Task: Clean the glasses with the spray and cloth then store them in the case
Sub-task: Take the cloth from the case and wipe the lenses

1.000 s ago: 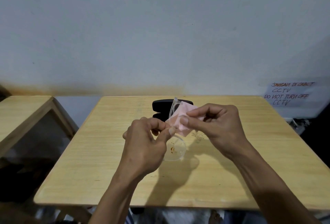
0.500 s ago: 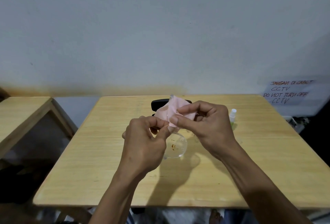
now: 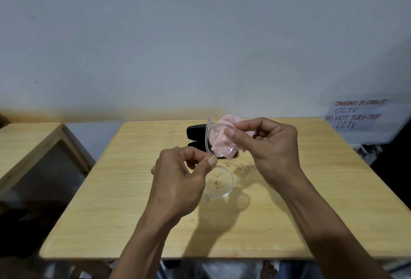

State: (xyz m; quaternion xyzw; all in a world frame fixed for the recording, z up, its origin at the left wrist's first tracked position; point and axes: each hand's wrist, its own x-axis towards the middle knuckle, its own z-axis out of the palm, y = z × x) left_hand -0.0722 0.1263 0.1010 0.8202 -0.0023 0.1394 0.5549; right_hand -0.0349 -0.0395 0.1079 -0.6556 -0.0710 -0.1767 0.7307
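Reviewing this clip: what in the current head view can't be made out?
- Spray bottle: not in sight in the head view; perhaps hidden by the right hand.
- Case: mostly hidden behind the glasses and cloth; open or closed unclear.
- Glasses' bridge: hidden by the left hand.
- Stain on the lower lens: too small to identify.
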